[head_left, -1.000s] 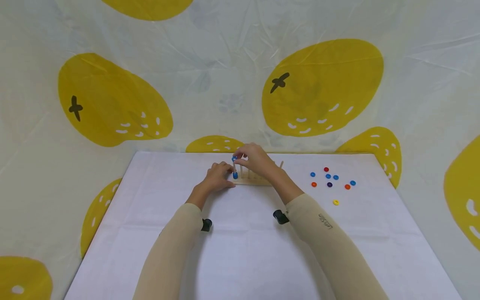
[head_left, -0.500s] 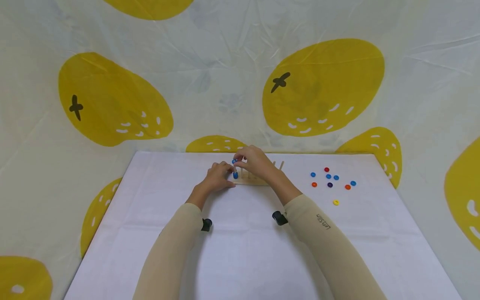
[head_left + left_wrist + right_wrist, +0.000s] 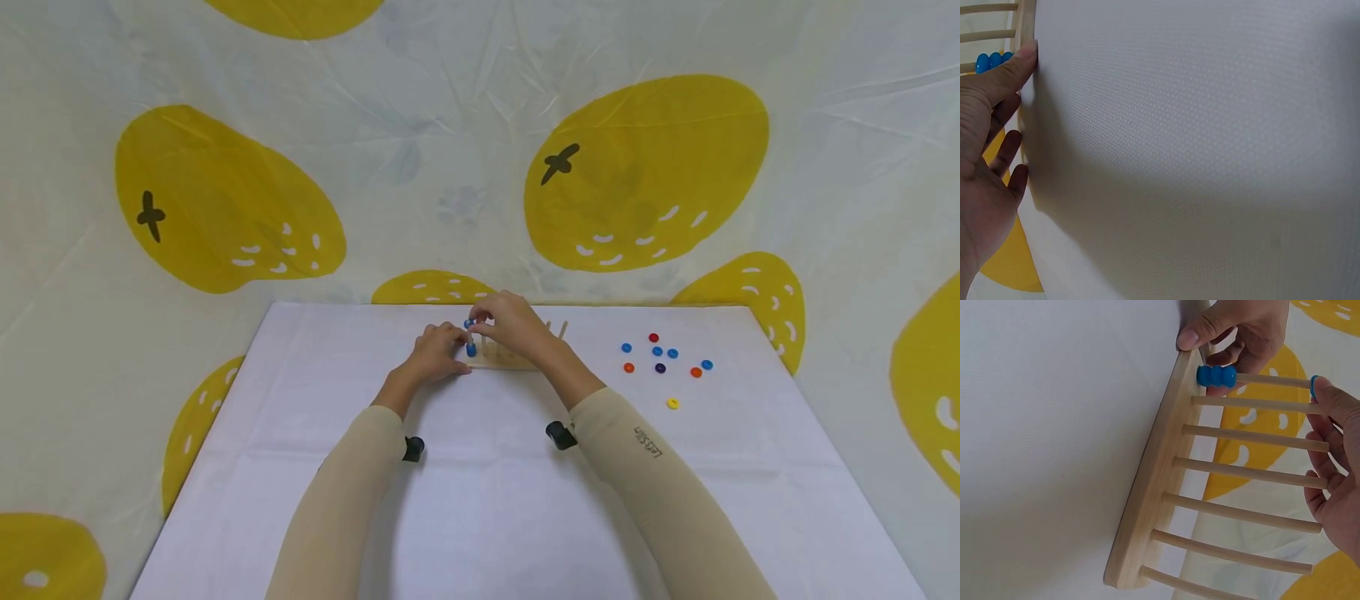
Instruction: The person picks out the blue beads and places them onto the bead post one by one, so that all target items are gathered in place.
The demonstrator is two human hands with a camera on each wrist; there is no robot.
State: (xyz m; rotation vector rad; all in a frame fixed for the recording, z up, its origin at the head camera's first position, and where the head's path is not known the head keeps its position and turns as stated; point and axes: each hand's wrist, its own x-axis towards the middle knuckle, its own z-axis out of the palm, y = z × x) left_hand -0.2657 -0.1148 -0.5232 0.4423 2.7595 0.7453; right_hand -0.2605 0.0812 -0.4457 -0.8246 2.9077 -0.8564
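My left hand [image 3: 433, 354] grips the left end of a wooden peg rack [image 3: 1150, 481], thumb on the front edge of its base and the other fingers around behind. Several blue beads [image 3: 1216, 375] are stacked at the foot of the leftmost peg. At the top of that same peg my right hand [image 3: 512, 323] pinches another blue bead [image 3: 1314, 386] between thumb and fingers, which partly cover it. The other pegs in the right wrist view carry no beads. The left wrist view shows the blue stack beside my left thumb.
To the right of the rack lie loose beads: several blue ones [image 3: 657, 352], a red one [image 3: 653, 337], orange ones [image 3: 628, 367], a dark one [image 3: 660, 367] and a yellow one [image 3: 672, 403]. A patterned cloth [image 3: 450, 200] hangs behind the white table [image 3: 480, 517].
My right hand and the blue bead in its fingers have come down slightly at the top of the leftmost peg. The left hand has stayed on the rack's end.
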